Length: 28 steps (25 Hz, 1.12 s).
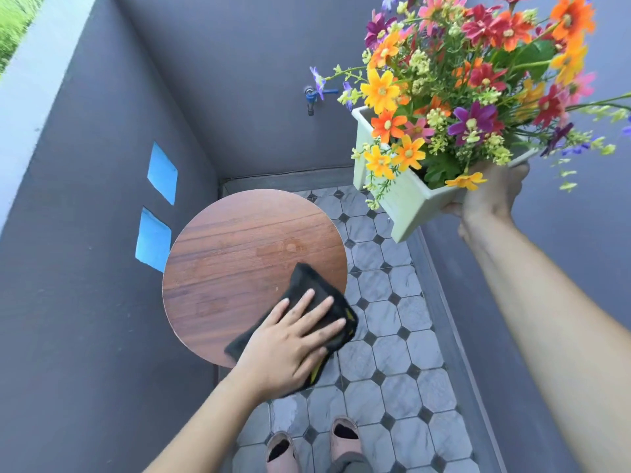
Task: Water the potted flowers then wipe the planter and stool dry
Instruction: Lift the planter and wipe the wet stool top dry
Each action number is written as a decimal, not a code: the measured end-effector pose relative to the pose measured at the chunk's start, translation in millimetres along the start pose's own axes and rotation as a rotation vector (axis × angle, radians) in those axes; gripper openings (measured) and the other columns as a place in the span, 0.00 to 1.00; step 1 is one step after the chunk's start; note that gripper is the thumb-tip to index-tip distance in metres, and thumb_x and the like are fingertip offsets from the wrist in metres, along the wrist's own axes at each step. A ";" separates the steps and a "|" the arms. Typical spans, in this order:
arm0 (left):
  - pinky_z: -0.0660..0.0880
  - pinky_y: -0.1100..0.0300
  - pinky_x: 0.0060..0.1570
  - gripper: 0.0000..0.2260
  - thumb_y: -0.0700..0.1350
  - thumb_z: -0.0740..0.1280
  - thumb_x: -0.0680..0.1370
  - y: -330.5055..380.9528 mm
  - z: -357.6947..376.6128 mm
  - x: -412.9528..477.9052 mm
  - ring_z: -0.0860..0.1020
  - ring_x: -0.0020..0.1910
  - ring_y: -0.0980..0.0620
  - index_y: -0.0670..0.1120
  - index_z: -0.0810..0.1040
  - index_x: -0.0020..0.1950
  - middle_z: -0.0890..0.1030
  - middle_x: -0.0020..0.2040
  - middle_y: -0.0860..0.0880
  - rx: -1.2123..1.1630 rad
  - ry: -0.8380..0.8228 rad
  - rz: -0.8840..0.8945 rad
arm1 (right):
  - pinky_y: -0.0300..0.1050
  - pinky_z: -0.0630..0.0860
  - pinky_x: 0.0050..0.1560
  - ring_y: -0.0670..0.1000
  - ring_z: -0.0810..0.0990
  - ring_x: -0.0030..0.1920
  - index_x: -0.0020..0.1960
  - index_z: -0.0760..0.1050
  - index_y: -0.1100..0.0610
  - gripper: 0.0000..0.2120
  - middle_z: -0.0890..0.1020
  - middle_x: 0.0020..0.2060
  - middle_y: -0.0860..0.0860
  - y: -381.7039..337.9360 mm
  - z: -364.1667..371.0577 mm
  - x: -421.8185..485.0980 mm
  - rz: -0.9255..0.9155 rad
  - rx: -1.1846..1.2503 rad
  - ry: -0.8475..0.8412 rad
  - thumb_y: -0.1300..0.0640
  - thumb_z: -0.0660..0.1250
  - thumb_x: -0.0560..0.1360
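A round wooden stool top stands in the corner of a grey-walled nook. My left hand lies flat, fingers spread, on a black cloth pressed against the stool's near right edge. A faint damp patch shows near the stool's middle. My right hand holds a white rectangular planter from below, lifted in the air to the right of the stool and tilted. Orange, red, purple and yellow flowers fill it and hide its far rim.
A blue tap sticks out of the back wall above the stool. Two blue squares mark the left wall. Grey octagonal tiles cover the narrow floor. My two feet in slippers stand at the bottom.
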<state>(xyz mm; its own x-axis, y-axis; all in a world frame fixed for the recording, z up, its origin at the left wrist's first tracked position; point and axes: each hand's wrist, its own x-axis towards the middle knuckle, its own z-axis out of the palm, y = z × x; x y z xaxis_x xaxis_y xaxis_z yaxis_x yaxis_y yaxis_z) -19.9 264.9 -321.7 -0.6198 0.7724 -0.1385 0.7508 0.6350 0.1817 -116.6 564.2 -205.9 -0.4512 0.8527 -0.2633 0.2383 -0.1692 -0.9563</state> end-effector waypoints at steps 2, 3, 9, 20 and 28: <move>0.52 0.54 0.70 0.21 0.56 0.48 0.81 -14.5 8.4 -41.3 0.56 0.76 0.51 0.63 0.56 0.75 0.65 0.74 0.53 0.004 0.041 -0.079 | 0.69 0.80 0.43 0.61 0.81 0.50 0.53 0.67 0.49 0.21 0.76 0.57 0.58 -1.5 -1.2 1.8 -0.012 0.015 0.004 0.58 0.55 0.60; 0.49 0.56 0.70 0.21 0.57 0.46 0.81 -25.8 8.4 -55.2 0.50 0.77 0.54 0.63 0.52 0.75 0.63 0.74 0.53 -0.013 0.048 -0.161 | 0.69 0.80 0.42 0.60 0.81 0.50 0.51 0.67 0.48 0.20 0.77 0.57 0.58 -1.8 -1.4 1.9 -0.022 0.021 0.007 0.57 0.55 0.60; 0.47 0.49 0.74 0.26 0.59 0.43 0.79 -71.2 -14.0 -54.2 0.42 0.77 0.56 0.57 0.46 0.76 0.48 0.78 0.56 -0.267 0.066 -0.792 | 0.69 0.80 0.42 0.60 0.80 0.52 0.61 0.67 0.50 0.29 0.75 0.59 0.58 0.1 -3.2 -5.5 0.020 0.012 -0.005 0.55 0.56 0.59; 0.47 0.41 0.73 0.23 0.51 0.49 0.81 -122.5 -42.0 71.7 0.47 0.78 0.43 0.53 0.54 0.77 0.53 0.79 0.49 -0.245 0.257 -1.041 | 0.70 0.79 0.43 0.58 0.80 0.45 0.57 0.67 0.51 0.25 0.77 0.56 0.59 -4.8 -5.0 -8.2 0.004 0.037 -0.033 0.58 0.56 0.59; 0.46 0.45 0.74 0.23 0.55 0.49 0.81 -80.6 -44.9 128.5 0.45 0.78 0.47 0.57 0.53 0.77 0.50 0.79 0.53 -0.164 0.118 -0.614 | 0.67 0.81 0.44 0.60 0.78 0.52 0.65 0.66 0.52 0.33 0.74 0.61 0.57 -9.4 -3.9 -12.0 0.027 0.010 -0.017 0.57 0.55 0.59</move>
<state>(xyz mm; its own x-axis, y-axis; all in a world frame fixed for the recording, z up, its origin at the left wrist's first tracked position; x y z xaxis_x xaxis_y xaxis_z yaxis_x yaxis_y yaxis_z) -170.2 312.6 -310.4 -0.9534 0.2568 -0.1582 0.2127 0.9443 0.2510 -110.1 557.6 -193.2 -0.4593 0.8394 -0.2907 0.2422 -0.1965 -0.9501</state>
